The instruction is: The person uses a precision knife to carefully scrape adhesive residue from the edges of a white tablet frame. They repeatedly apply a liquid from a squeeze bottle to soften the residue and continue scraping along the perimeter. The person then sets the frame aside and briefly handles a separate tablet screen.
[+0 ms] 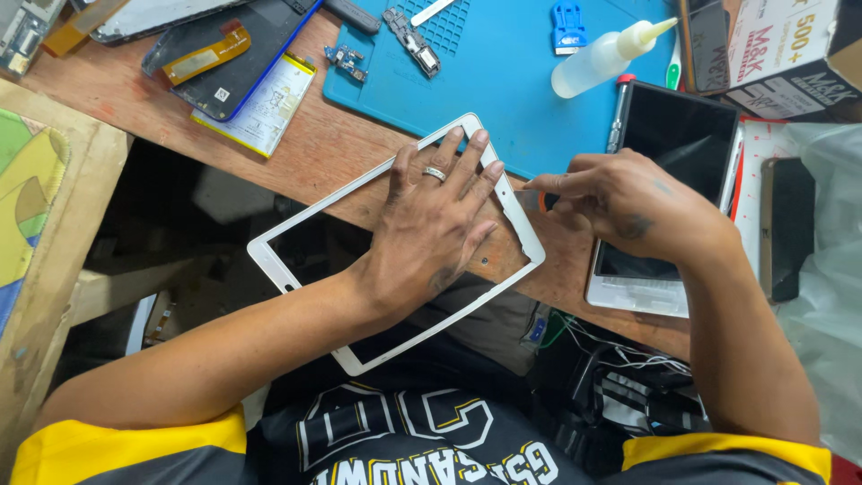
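A white-framed tablet glass panel (269, 247) lies tilted across the front edge of the wooden bench, half of it overhanging my lap. My left hand (431, 229) presses flat on it with fingers spread, a ring on one finger. My right hand (628, 202) hovers at the panel's right edge, index finger and thumb pinched together on a small item that I cannot make out. Under my right hand lies a tablet (673, 144) with a dark screen and a white body.
A blue work mat (503, 81) holds small circuit parts (411, 38), a blue plastic tool (567, 25) and a clear squeeze bottle (602, 56). A phone battery (265, 103) and opened phone parts lie upper left. A cardboard box (781, 54) and a dark phone (788, 224) sit right. Cables hang below.
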